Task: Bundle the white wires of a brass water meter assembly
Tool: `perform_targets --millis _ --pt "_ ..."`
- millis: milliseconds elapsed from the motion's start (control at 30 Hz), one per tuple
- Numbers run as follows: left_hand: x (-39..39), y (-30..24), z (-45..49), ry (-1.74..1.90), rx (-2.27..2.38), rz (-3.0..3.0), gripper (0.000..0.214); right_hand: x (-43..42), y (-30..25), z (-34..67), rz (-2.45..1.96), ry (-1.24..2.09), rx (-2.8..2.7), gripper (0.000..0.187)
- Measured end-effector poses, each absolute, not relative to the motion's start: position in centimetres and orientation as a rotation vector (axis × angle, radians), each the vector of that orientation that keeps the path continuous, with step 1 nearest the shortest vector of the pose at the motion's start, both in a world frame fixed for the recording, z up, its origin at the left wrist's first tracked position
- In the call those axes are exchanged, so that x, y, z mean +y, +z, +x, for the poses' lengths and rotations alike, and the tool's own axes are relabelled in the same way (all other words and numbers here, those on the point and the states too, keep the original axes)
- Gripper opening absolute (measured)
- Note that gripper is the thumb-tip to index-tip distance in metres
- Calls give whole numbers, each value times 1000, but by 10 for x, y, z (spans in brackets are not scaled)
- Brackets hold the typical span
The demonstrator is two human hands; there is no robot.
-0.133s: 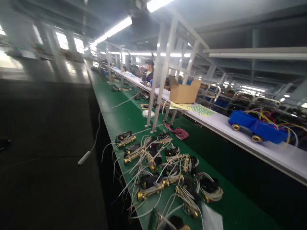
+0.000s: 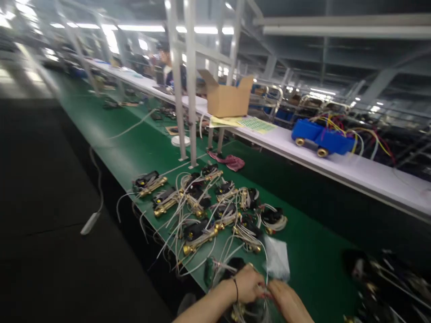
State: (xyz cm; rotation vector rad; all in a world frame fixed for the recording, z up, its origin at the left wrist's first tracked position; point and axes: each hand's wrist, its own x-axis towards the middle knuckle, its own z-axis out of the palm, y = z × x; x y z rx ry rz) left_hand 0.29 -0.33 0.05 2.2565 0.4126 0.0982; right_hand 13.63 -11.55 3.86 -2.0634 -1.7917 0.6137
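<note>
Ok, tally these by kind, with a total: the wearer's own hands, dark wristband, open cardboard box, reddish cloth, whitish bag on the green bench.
Own hands: 2, left hand and right hand
Dark wristband: 1
Open cardboard box: 1
Reddish cloth: 1
Whitish bag: 1
Total: 6

Shiny brass-coloured metal fittings and plastic-looking black housings dot my smooth, faintly glossy worktop; the box is matt cardboard.

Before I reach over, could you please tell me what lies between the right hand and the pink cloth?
The head view shows a pale bag, then wired brass units, between the right hand and cloth.
</note>
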Motion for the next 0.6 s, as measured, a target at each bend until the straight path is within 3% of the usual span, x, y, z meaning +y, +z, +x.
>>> perform_targets --millis 67,267,433,600 --pt "-4 4 4 112 430 2305 11 -114 43 135 -2098 652 -1766 23" --pt "-5 8 5 128 402 2314 11 -98 40 128 -2396 698 -1236 25" --pt "-12 1 8 116 356 2319 11 -100 25 129 -2385 860 -1065 31" --pt "-10 2 12 60 343 2266 14 -119 32 133 -2218 797 -1134 19"
